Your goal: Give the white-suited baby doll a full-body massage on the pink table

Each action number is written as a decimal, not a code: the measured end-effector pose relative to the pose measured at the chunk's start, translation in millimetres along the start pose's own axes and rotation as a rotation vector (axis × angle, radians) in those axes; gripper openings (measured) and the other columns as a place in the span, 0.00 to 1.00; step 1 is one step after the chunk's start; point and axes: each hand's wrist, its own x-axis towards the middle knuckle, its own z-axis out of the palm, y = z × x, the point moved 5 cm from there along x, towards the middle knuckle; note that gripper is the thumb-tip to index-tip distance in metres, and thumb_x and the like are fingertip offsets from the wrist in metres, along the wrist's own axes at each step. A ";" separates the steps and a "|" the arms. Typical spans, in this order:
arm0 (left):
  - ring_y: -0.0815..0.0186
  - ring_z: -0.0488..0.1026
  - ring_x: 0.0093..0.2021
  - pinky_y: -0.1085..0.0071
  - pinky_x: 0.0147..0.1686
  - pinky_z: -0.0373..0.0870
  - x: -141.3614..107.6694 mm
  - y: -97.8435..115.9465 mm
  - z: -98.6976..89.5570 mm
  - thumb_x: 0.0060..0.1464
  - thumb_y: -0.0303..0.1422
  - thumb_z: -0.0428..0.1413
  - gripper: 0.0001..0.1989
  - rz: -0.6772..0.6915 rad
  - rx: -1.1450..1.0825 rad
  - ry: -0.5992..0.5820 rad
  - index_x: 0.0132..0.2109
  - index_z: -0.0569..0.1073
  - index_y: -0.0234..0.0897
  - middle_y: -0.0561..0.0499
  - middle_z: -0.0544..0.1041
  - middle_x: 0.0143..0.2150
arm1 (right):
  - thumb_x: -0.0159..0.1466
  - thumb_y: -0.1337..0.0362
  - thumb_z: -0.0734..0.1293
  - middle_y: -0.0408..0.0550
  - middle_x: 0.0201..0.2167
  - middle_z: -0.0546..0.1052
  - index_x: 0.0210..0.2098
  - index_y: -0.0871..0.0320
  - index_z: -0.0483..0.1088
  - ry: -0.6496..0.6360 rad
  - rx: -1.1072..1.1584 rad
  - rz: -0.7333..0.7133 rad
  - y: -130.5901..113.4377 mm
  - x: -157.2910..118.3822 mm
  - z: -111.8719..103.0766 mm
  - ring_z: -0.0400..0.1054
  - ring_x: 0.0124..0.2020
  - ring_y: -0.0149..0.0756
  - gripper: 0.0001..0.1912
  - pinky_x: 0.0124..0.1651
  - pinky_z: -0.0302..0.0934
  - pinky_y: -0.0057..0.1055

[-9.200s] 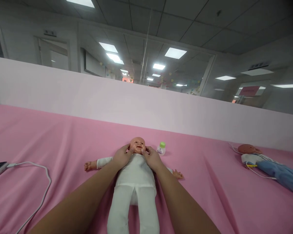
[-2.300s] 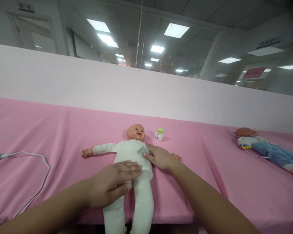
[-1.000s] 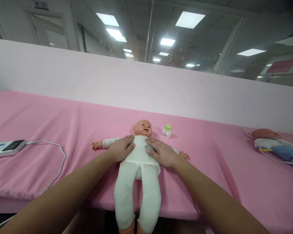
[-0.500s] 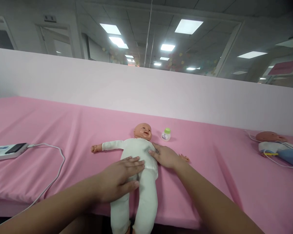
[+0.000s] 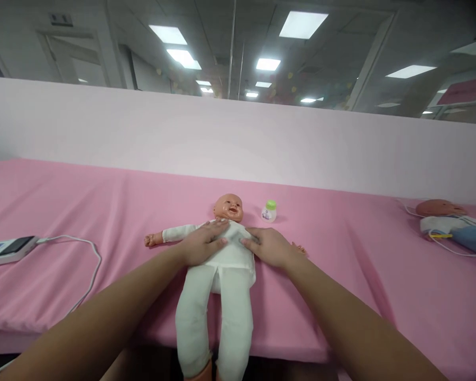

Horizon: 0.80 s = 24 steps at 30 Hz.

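A baby doll [image 5: 234,254] with a white cloth body lies on its back on the pink sheet [image 5: 309,307], its legs reaching over the near edge. My left hand [image 5: 202,242] rests flat on the doll's upper chest at the left, fingers stretched toward its neck. At the other side of the chest, my right hand [image 5: 272,246] lies with fingers extended over the doll's shoulder and arm, the thumb on the chest. Most of that doll arm is hidden under my hand. Beyond my right hand stands a small clear bottle with a green cap [image 5: 269,211].
On the left lies a white device with a dark screen [image 5: 11,250], its white cable [image 5: 97,259] curving over the sheet. A second doll in blue and white [image 5: 456,227] lies at the far right with thin tubing. A white low wall [image 5: 174,132] with glass above runs behind.
My left hand has slid up from the doll's lower belly to its upper chest. My right hand stays at the doll's shoulder. The camera view has shifted slightly.
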 end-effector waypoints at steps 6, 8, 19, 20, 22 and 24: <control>0.57 0.63 0.72 0.61 0.73 0.55 3.1 -19.1 -6.2 0.68 0.48 0.47 0.32 -0.079 -0.050 0.184 0.70 0.69 0.36 0.48 0.69 0.71 | 0.73 0.51 0.62 0.51 0.53 0.82 0.52 0.51 0.79 0.208 0.156 -0.468 -48.5 -19.5 4.3 0.76 0.57 0.45 0.19 0.62 0.70 0.45; 0.56 0.66 0.70 0.61 0.71 0.59 3.9 -26.1 -8.1 0.67 0.47 0.46 0.30 -0.120 -0.026 0.239 0.68 0.71 0.37 0.48 0.71 0.69 | 0.74 0.52 0.62 0.50 0.52 0.82 0.55 0.51 0.78 0.076 0.208 -0.698 -74.3 -34.7 16.9 0.76 0.58 0.43 0.19 0.63 0.69 0.44; 0.56 0.68 0.69 0.62 0.69 0.62 5.9 -32.4 -5.7 0.68 0.47 0.45 0.29 -0.196 0.002 0.226 0.69 0.71 0.44 0.52 0.72 0.69 | 0.73 0.41 0.59 0.55 0.75 0.56 0.74 0.56 0.58 -0.135 -0.118 -0.380 -37.0 1.3 32.8 0.49 0.77 0.49 0.38 0.78 0.43 0.53; 0.56 0.68 0.69 0.62 0.69 0.61 5.4 -31.8 -5.7 0.68 0.47 0.44 0.30 -0.201 0.004 0.224 0.69 0.71 0.44 0.52 0.72 0.69 | 0.73 0.41 0.59 0.54 0.76 0.55 0.74 0.56 0.57 -0.122 -0.123 -0.328 -30.2 4.7 29.8 0.48 0.77 0.49 0.38 0.78 0.43 0.52; 0.57 0.68 0.69 0.62 0.69 0.61 4.0 -30.2 -6.3 0.68 0.48 0.44 0.30 -0.200 0.013 0.216 0.69 0.71 0.43 0.51 0.72 0.69 | 0.72 0.39 0.58 0.53 0.76 0.54 0.75 0.57 0.56 -0.089 -0.130 -0.232 -21.0 7.1 23.8 0.47 0.78 0.49 0.40 0.78 0.44 0.51; 0.55 0.69 0.68 0.60 0.69 0.62 1.9 -29.4 -8.8 0.67 0.47 0.43 0.30 -0.203 0.042 0.216 0.68 0.72 0.43 0.50 0.73 0.68 | 0.72 0.39 0.57 0.54 0.75 0.58 0.74 0.57 0.58 -0.056 -0.141 -0.132 -15.0 5.2 17.4 0.51 0.76 0.50 0.40 0.75 0.49 0.51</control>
